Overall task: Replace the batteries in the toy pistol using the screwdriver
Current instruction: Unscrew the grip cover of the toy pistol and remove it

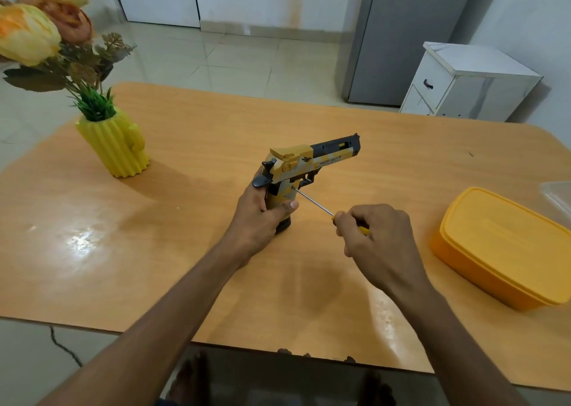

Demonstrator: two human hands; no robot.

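Note:
A yellow and black toy pistol [309, 161] stands upright on the wooden table [191, 146], its grip base on the tabletop and its barrel pointing right. My left hand [262, 217] grips the pistol's handle from the left. My right hand [377, 235] holds the yellow handle of a small screwdriver [313, 202]. The metal shaft slants up and left, and its tip touches the side of the pistol just above the grip. No batteries are visible.
A closed orange plastic box [506, 248] sits on the table at the right, with a clear lid [559, 195] behind it at the edge. A yellow ribbed vase [116, 144] with artificial flowers stands at the left. A white drawer unit [469, 84] is beyond the table.

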